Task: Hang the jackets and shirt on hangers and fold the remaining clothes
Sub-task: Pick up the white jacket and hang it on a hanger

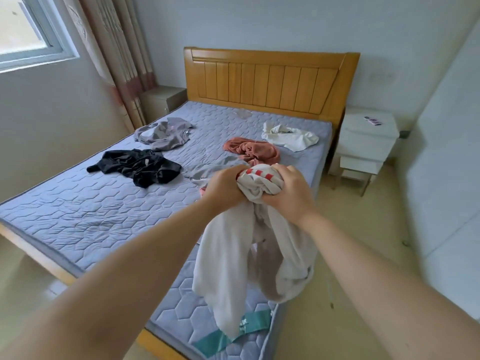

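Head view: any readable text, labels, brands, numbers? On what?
None legible.
Teal label on mattress: white print, too blurred.
Gray garment: pinkish print, too blurred.
Black garment: pale tag, too small.
Small dark item on nightstand: too small.
White garment: red stripes, no lettering.

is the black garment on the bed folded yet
No, the black garment lies crumpled and spread out on the mattress.
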A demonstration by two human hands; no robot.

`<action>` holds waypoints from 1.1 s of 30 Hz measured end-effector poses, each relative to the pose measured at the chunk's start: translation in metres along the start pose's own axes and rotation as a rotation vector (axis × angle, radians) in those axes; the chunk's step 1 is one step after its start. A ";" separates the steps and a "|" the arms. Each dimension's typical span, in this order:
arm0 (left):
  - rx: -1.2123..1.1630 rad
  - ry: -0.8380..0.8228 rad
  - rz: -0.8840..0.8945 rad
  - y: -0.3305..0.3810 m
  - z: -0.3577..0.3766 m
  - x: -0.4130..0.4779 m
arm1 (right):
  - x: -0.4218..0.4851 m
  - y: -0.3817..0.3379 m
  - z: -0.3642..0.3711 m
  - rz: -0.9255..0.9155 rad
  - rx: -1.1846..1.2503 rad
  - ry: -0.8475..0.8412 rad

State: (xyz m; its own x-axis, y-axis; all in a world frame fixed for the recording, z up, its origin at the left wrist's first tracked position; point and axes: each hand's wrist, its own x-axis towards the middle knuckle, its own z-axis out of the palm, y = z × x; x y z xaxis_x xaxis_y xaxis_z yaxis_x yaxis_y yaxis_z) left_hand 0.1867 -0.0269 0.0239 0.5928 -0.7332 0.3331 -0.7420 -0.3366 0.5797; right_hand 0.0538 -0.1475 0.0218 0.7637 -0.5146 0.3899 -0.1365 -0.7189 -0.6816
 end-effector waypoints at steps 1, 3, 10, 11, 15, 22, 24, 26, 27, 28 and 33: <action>-0.001 -0.020 0.021 0.009 0.014 0.013 | 0.004 0.016 -0.012 0.009 0.011 0.000; 0.030 -0.073 0.067 0.030 0.042 0.043 | 0.019 0.049 -0.038 0.041 0.020 -0.003; -0.090 -0.173 0.076 0.087 0.138 0.165 | 0.102 0.155 -0.130 0.118 0.026 -0.009; -0.105 -0.199 0.073 0.098 0.150 0.181 | 0.112 0.169 -0.144 0.125 0.014 -0.004; -0.183 -0.295 0.114 0.136 0.192 0.249 | 0.157 0.228 -0.197 0.159 -0.013 0.018; -0.306 -0.327 0.053 0.162 0.296 0.368 | 0.248 0.346 -0.258 0.144 -0.016 0.013; -0.332 -0.286 0.002 0.164 0.329 0.403 | 0.281 0.385 -0.268 0.125 -0.031 -0.026; -0.356 -0.258 -0.056 0.166 0.359 0.438 | 0.316 0.425 -0.276 0.114 -0.031 -0.069; -0.356 -0.239 -0.086 0.169 0.371 0.455 | 0.334 0.443 -0.279 0.105 -0.027 -0.095; -0.351 -0.221 -0.118 0.170 0.382 0.472 | 0.352 0.460 -0.281 0.096 -0.027 -0.121; -0.247 -0.135 -0.225 0.156 0.407 0.548 | 0.449 0.511 -0.278 -0.008 -0.047 -0.305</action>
State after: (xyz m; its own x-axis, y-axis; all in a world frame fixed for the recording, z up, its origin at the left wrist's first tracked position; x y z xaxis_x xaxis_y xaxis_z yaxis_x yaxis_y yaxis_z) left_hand 0.2682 -0.7213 -0.0061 0.6740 -0.7338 0.0848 -0.4897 -0.3579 0.7951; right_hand 0.1515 -0.8761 0.0206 0.9181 -0.3500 0.1859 -0.1537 -0.7469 -0.6469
